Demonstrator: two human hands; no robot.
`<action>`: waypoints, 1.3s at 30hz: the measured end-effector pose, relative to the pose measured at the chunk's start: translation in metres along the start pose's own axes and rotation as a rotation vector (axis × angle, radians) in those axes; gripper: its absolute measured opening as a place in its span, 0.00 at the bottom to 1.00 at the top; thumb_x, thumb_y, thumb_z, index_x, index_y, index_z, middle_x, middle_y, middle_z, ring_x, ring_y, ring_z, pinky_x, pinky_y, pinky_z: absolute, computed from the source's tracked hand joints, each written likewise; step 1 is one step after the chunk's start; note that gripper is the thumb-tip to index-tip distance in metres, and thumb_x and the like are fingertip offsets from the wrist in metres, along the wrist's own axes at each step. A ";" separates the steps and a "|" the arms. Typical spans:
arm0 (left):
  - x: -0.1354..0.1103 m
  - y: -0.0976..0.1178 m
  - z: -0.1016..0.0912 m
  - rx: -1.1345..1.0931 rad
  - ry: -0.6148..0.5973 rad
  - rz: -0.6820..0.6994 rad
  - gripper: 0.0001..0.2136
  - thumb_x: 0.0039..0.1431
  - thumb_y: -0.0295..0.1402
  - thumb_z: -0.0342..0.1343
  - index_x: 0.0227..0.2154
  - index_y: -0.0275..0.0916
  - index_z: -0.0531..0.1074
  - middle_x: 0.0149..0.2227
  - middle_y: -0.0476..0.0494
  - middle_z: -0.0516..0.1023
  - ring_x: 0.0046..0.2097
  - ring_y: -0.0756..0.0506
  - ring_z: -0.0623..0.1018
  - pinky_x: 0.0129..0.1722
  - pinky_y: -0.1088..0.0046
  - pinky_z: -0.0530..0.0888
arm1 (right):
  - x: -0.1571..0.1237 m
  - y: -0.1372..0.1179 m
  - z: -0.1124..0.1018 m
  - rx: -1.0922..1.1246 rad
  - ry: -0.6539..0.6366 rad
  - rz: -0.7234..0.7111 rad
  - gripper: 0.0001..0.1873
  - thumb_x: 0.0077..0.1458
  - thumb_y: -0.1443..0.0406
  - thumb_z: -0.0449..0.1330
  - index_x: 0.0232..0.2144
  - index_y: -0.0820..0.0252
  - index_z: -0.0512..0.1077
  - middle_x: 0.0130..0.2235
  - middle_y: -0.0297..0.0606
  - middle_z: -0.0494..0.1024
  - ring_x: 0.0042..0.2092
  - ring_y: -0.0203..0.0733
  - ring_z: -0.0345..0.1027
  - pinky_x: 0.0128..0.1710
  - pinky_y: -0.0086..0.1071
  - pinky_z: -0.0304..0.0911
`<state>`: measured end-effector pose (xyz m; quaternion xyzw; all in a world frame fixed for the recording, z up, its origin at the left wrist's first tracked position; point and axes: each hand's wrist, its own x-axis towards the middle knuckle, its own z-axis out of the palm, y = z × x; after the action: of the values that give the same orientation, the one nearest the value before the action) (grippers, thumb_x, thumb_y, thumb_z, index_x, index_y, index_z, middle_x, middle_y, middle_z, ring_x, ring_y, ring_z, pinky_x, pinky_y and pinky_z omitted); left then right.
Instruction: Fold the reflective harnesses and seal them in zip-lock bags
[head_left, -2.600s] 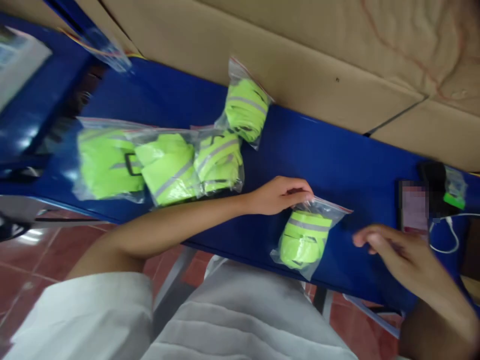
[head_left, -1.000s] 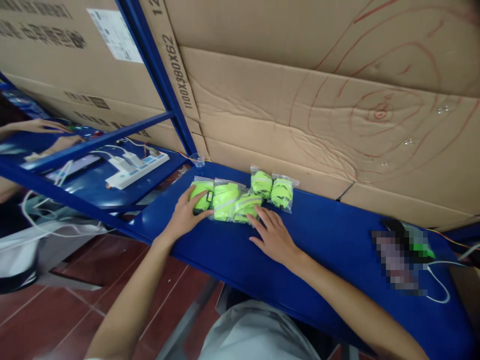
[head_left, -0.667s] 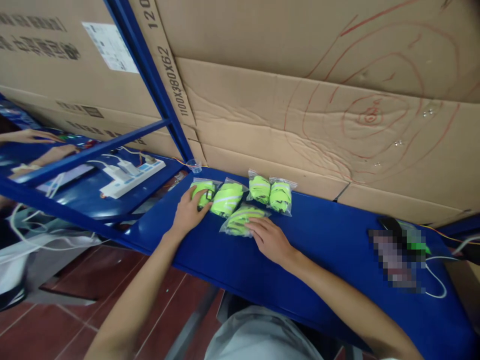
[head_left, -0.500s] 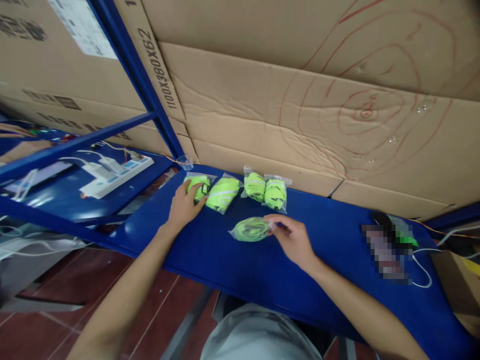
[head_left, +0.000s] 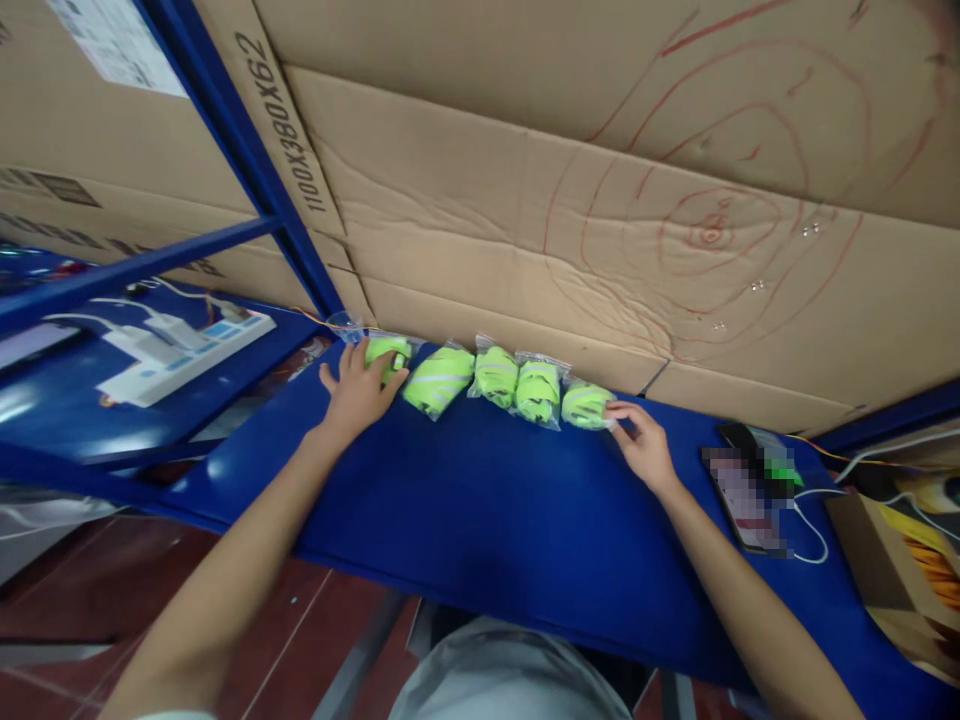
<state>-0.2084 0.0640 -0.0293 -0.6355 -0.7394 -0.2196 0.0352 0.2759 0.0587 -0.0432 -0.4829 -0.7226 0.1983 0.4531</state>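
Five or so clear zip bags, each packed with a rolled neon-yellow strap with a pale reflective stripe, form a row along the back of the blue table. My left hand lies spread over the leftmost bag, touching it and partly covering it. To its right come a tilted bag and two upright bags, one close beside the other. At the row's right end, my right hand pinches the edge of another bag, which sits close to its neighbour.
Cardboard walls the back. A clear cup stands in the corner. Left, past a blue frame bar, lies a power strip. On the right are a blurred phone, a white cable and a carton.
My right hand has carried its bag from mid-table back and right to the row's end. My left hand stays at the leftmost bag, its fingers more spread. The view has shifted right.
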 end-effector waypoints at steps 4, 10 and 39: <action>-0.020 0.070 -0.008 -0.157 0.119 0.336 0.23 0.73 0.45 0.47 0.60 0.35 0.72 0.65 0.27 0.69 0.67 0.33 0.69 0.68 0.49 0.65 | -0.005 0.013 -0.001 -0.027 -0.168 -0.003 0.10 0.63 0.57 0.61 0.41 0.52 0.81 0.56 0.43 0.81 0.59 0.51 0.76 0.57 0.47 0.74; -0.030 0.193 0.025 -0.107 -0.165 0.741 0.37 0.58 0.43 0.70 0.68 0.43 0.65 0.75 0.27 0.53 0.75 0.25 0.55 0.71 0.40 0.58 | -0.020 0.006 -0.007 -0.096 -0.278 0.018 0.22 0.66 0.66 0.53 0.57 0.49 0.77 0.67 0.40 0.71 0.69 0.49 0.65 0.71 0.51 0.59; -0.120 0.191 -0.016 -0.255 -0.003 0.972 0.14 0.64 0.19 0.53 0.48 0.37 0.74 0.49 0.35 0.79 0.50 0.39 0.80 0.49 0.60 0.79 | -0.073 -0.050 0.013 0.434 -0.194 0.257 0.19 0.62 0.48 0.64 0.34 0.57 0.73 0.28 0.33 0.79 0.28 0.37 0.72 0.30 0.31 0.66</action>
<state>-0.0065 -0.0342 -0.0010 -0.9060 -0.3252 -0.2654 0.0547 0.2476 -0.0263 -0.0474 -0.4410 -0.6358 0.4499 0.4458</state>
